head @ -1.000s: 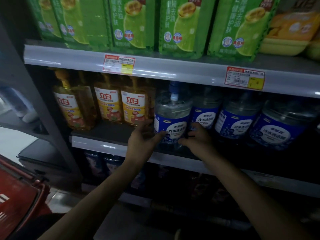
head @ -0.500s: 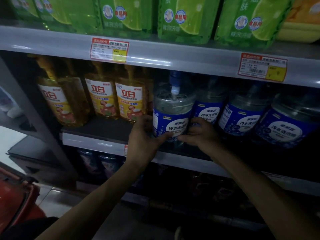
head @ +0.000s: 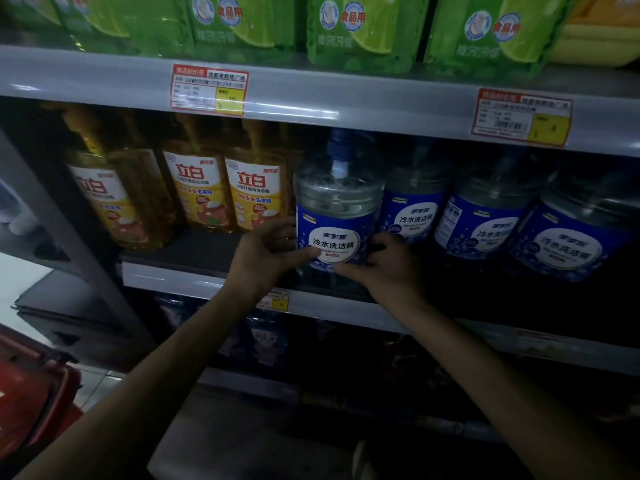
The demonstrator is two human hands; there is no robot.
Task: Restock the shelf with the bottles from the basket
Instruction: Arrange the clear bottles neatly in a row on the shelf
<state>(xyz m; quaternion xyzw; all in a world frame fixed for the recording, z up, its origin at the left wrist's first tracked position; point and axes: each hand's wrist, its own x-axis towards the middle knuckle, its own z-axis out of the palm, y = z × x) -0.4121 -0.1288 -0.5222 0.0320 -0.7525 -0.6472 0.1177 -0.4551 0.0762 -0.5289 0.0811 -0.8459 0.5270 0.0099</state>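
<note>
Overhead, the grey shelf [head: 311, 102] carries green refill pouches [head: 363, 26] and two red and yellow price tags [head: 209, 90] on its front edge. Below it, the middle shelf [head: 173, 278] holds yellow detergent bottles [head: 258, 188] on the left and a row of clear bottles with blue labels [head: 485, 223] running to the right. At the left end of that row stands the clear bottle with the blue pump cap [head: 337, 209], upright near the shelf's front edge, touching the blue-labelled bottle beside it. Both hands hold it low down: the left hand [head: 263, 261] has its fingers curled round the left side with the thumb across the label, and the right hand [head: 388, 268] grips the lower right side. A red basket [head: 31, 403] sits at the lower left, well apart from the hands
</note>
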